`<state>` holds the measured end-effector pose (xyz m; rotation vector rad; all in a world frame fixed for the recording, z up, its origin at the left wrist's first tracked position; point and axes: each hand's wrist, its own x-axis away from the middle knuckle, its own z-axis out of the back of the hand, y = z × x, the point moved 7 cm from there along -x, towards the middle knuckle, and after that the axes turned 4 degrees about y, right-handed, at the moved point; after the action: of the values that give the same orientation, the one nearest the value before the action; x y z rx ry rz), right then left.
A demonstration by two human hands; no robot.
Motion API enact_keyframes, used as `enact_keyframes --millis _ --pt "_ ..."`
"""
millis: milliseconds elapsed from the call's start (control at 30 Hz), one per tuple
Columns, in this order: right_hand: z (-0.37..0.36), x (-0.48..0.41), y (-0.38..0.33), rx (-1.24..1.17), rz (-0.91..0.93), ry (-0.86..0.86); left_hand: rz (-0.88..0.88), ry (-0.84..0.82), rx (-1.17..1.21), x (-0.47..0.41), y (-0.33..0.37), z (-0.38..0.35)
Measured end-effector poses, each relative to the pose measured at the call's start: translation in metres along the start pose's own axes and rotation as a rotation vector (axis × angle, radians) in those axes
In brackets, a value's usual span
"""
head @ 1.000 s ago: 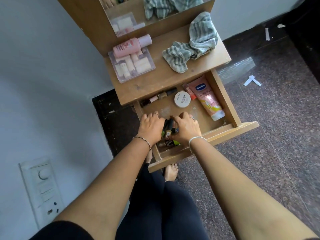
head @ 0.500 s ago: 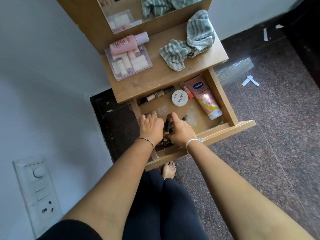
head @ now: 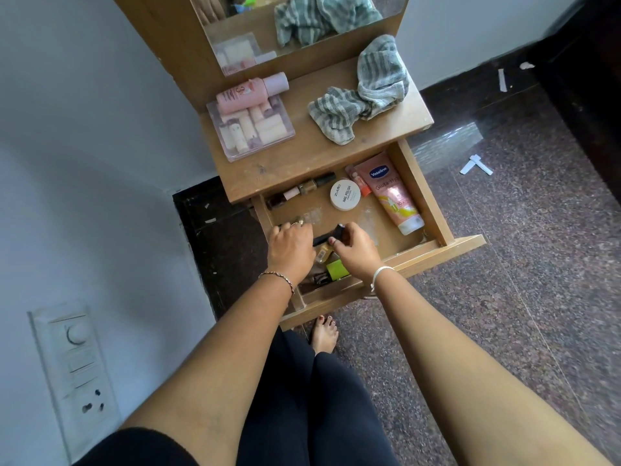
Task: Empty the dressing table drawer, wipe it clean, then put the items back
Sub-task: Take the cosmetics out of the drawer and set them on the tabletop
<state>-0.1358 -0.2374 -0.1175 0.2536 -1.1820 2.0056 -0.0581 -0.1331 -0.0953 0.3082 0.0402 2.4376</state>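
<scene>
The wooden drawer point(head: 447, 245) of the dressing table stands pulled open. Inside lie a pink Vaseline tube point(head: 391, 193), a round white nail polish remover tub point(head: 345, 195), nail polish bottles point(head: 302, 190) along the back, and small bottles and a green-capped item point(head: 337, 269) at the front left. My left hand point(head: 290, 250) and right hand point(head: 354, 252) are both in the front left of the drawer, fingers curled around small dark cosmetic tubes point(head: 327, 236) held between them. What lies under my palms is hidden.
On the table top point(head: 302, 163) sit a clear organiser box point(head: 250, 129) with a pink bottle point(head: 250, 94) on it and a striped grey cloth point(head: 363, 99). A mirror stands behind. Wall and switch panel point(head: 72, 364) at left; my foot point(head: 324, 334) is under the drawer.
Both hands have gathered the small tubes at the front left of the drawer and lifted them slightly. The view has shifted a little.
</scene>
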Motion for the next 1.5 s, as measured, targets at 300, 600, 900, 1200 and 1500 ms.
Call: enact_keyframes --millis 300,600,900,1200,1500 --pt "0.053 0.006 -0.053 -0.291 0.001 0.252 0.234 0.171 0.723 -0.014 -0.031 0.067" --pt "0.063 -0.035 -0.149 -0.337 0.108 0.341 0.471 0.387 1.011 -0.057 -0.104 0.129" --pt "0.033 -0.084 -0.187 -0.361 0.001 0.302 0.454 0.446 0.927 -0.093 -0.139 0.142" --pt "0.016 -0.108 -0.183 -0.628 -0.135 0.231 0.341 0.503 0.831 -0.101 -0.143 0.148" --pt "0.021 -0.098 -0.177 -0.615 -0.155 0.233 0.372 0.493 0.995 -0.093 -0.143 0.141"
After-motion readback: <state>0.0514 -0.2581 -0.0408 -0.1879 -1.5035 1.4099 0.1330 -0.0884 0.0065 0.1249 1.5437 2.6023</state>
